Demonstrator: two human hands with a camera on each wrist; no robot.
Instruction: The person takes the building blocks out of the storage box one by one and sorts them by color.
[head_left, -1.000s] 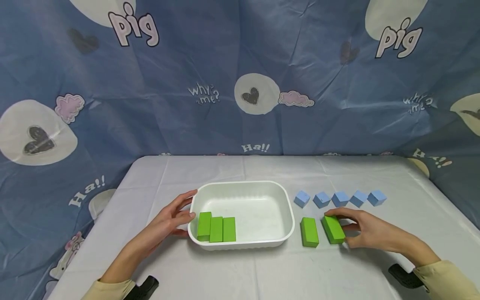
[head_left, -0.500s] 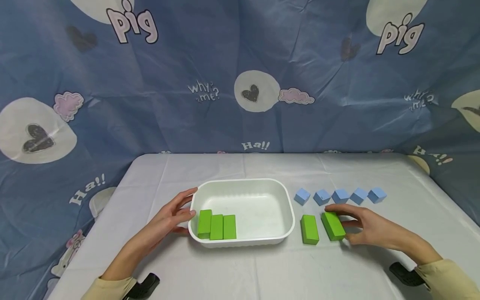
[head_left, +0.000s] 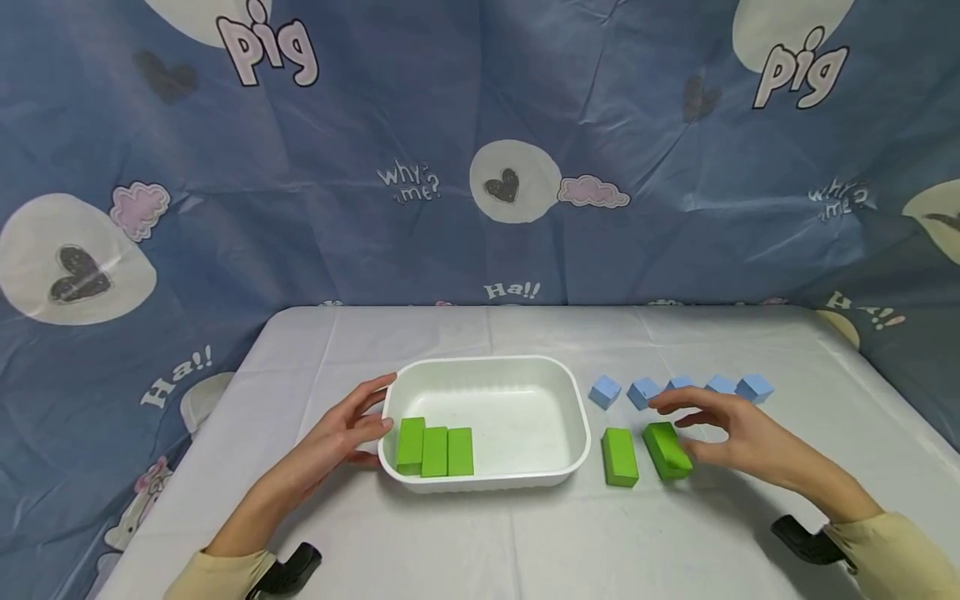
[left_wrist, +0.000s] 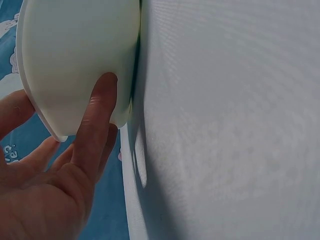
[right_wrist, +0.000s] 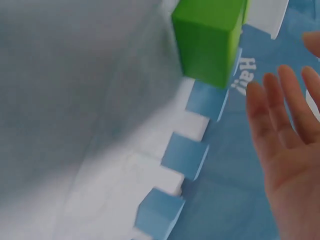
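Observation:
My left hand (head_left: 347,433) is at the left end of a white plastic tray (head_left: 517,481). In the left wrist view, one finger (left_wrist: 100,107) lies almost straight along the tray's outer wall and another digit touches the rim. Three green blocks (head_left: 435,452) stand side by side in the tray's near left corner. My right hand (head_left: 738,433), its fingers parted and holding nothing, hovers just right of a green block (head_left: 666,452) on the table. Another green block (head_left: 619,457) stands to the left of it. The right wrist view shows the hand (right_wrist: 290,140) apart from the nearer green block (right_wrist: 207,45).
Several small blue cubes (head_left: 604,392) form a row behind the loose green blocks, some partly hidden by the right hand. A white cloth (head_left: 480,550) covers the table. Behind it hangs a blue printed curtain (head_left: 420,250).
My right hand has let go of the right green block and lifted slightly up and away, fingers spreading. That block stays where it was set. The left hand stays at the tray.

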